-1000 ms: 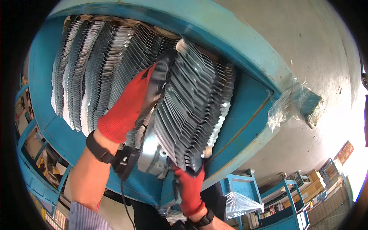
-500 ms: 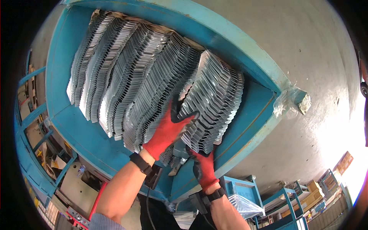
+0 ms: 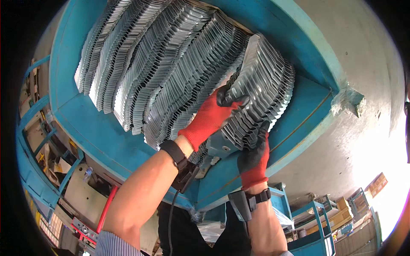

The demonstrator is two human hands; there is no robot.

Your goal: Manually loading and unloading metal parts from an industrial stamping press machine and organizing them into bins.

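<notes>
Rows of thin, bent grey metal plates point(image 3: 192, 72) stand nested inside a blue metal bin point(image 3: 111, 138). The rightmost stack of plates point(image 3: 262, 81) sits apart from the other rows and leans. My left hand point(image 3: 218, 113), in a red glove with black fingers, grips this stack from its left side, thumb over the near plates and other fingers partly hidden behind. At the stack's lower right end, my right hand point(image 3: 255, 160), gloved alike, is closed round the edge with its fingertips up along the side. Below my left hand lies a flat grey-blue piece point(image 3: 220, 145).
The bin's right wall point(image 3: 299, 128) rises close beside my right hand. Clear plastic film point(image 3: 348, 102) wraps the bin's outer corner. Blue metal racks point(image 3: 38, 158) stand at the left, and blue frames point(image 3: 318, 222) with cartons at the lower right. A red bar point(image 3: 107, 209) is at the lower left.
The view has shifted, so the bin sits further right and the plates higher. My right hand has moved from under the stack's lower end up along its right side. The left hand stays on the stack.
</notes>
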